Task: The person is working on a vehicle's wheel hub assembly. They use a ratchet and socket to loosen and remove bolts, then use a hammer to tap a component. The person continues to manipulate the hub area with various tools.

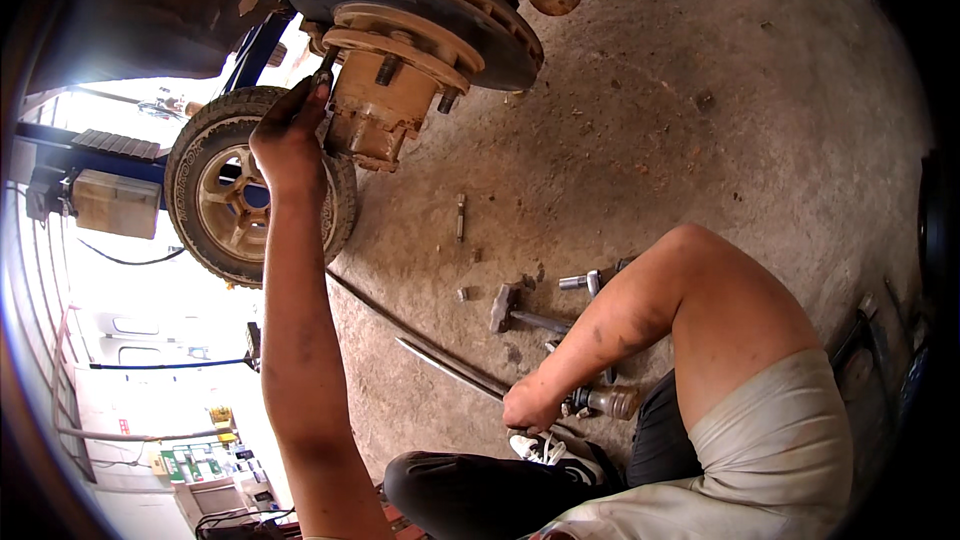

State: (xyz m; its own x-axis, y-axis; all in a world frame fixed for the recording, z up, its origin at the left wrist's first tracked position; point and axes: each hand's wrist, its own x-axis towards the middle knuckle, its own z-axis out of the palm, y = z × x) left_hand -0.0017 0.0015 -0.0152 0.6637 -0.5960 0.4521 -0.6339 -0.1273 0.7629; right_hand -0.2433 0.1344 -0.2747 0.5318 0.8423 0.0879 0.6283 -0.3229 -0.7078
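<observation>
Dirty and rust-brown, a wheel hub (pixel 375 105) hangs at the upper middle, with a brake disc (pixel 420 0) behind its flange. My left hand (pixel 292 135) reaches up to the hub's left side, its fingers closed on a dark wheel stud (pixel 328 60) at the flange. Two more studs stick down from that flange. Low in the middle, my right hand (pixel 530 404) is closed round a metal bar (pixel 450 368), whose bright end points toward the upper left. Part of the bar is hidden by the hand.
A wheel with tyre (pixel 232 195) stands behind my left forearm. A hammer (pixel 505 310), a socket (pixel 575 282) and a small metal rod (pixel 461 218) lie on the concrete floor. A long dark hose or rod (pixel 375 305) runs toward my shoe (pixel 550 452). A blue lift arm (pixel 120 155) is at left.
</observation>
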